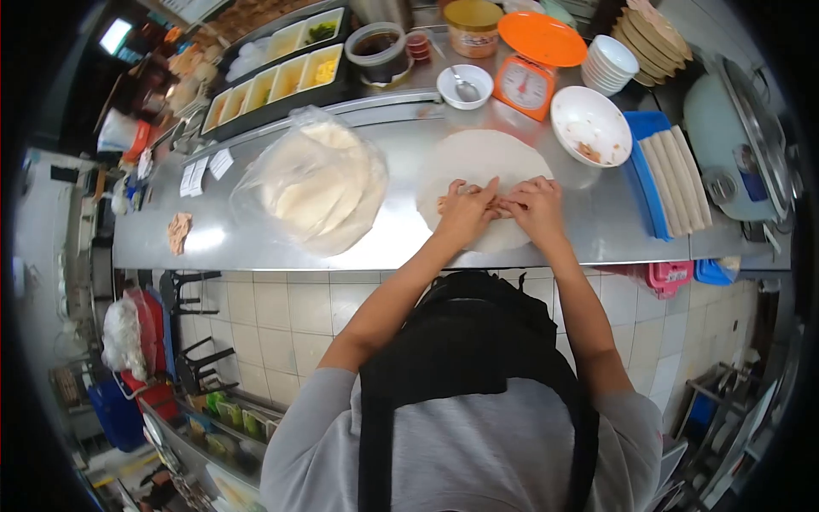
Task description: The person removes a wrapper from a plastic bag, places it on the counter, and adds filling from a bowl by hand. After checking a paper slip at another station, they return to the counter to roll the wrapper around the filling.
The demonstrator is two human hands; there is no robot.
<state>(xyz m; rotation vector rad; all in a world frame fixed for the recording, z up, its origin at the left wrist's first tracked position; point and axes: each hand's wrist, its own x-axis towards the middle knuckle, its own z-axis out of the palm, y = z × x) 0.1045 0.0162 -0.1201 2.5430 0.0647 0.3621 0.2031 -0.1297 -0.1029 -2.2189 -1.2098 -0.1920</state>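
Note:
A round, thin dough wrapper [490, 154] lies flat on the steel counter in front of me. Across its middle runs a strip of brownish filling [441, 205], partly covered by my fingers. My left hand [466, 213] bends its fingers down over the left part of this filling. Close beside it, my right hand [537, 206] pinches at the right end of the filling. To the left, a clear plastic bag [256, 183] holds a stack of more wrappers [328, 188]. A white bowl [567, 107] with filling scraps sits at the back right.
Right of the bowl, a blue tray [653, 175] holds several long pale rolls [678, 179]. An orange scale [522, 85] and a small bowl [465, 102] with a spoon stand behind. Filled containers [273, 90] line the back left. A crumpled cloth [179, 232] lies far left.

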